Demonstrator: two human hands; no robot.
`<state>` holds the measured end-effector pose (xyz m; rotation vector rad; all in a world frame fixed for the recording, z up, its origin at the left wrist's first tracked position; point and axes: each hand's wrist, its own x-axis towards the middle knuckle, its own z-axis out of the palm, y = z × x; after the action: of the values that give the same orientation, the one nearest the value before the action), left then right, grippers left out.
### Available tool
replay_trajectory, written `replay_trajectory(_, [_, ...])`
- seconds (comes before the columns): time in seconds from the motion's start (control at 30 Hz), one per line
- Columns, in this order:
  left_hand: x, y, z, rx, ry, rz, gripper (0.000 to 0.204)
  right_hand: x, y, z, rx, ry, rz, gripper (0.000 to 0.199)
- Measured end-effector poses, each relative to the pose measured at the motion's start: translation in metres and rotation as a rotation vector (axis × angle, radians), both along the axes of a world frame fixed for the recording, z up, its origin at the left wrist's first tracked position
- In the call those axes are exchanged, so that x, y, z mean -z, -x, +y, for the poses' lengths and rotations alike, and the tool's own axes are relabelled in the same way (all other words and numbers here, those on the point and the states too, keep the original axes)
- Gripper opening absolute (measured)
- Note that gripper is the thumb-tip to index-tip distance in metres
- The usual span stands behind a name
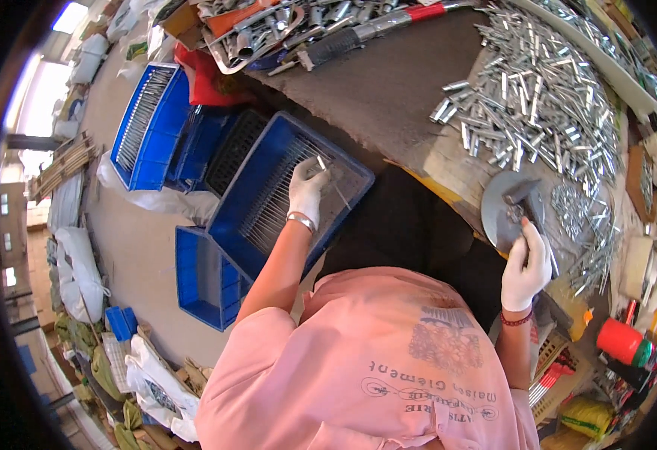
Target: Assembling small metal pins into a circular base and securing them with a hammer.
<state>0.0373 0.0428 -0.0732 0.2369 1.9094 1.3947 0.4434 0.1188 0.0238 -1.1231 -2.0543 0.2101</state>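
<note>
My left hand [307,191], in a white glove, is closed over a blue plastic bin [227,232]. Its fingers pinch a thin metal rod [341,196] with a bright short end at the fingertips. Many similar rods [272,199] lie side by side in that bin. On the right, my gloved right hand [527,266] is closed at the near edge of a round grey metal plate [499,214]. Its fingertips meet a dark metal piece [522,196] on the plate; what exactly they grip is hidden.
A heap of short shiny metal tubes [531,97] covers the table's far right, with thinner pins [579,214] nearer. Wrenches and sockets [268,34] lie at the far edge. Other blue bins [145,127] stand left, one filled with rods. A red can [619,340] is right.
</note>
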Motion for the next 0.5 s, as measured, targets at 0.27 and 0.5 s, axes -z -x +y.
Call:
replay_trajectory(0.27, [0.172, 0.131, 0.012, -0.166, 0.228, 0.18, 0.05, 0.01, 0.001, -0.005, 0.077, -0.014, -0.05, 0.031])
replay_trajectory(0.5, [0.173, 0.14, 0.075, -0.144, 0.4, 0.335, 0.046, 0.013, 0.0, -0.011, 0.166, 0.026, -0.094, 0.033])
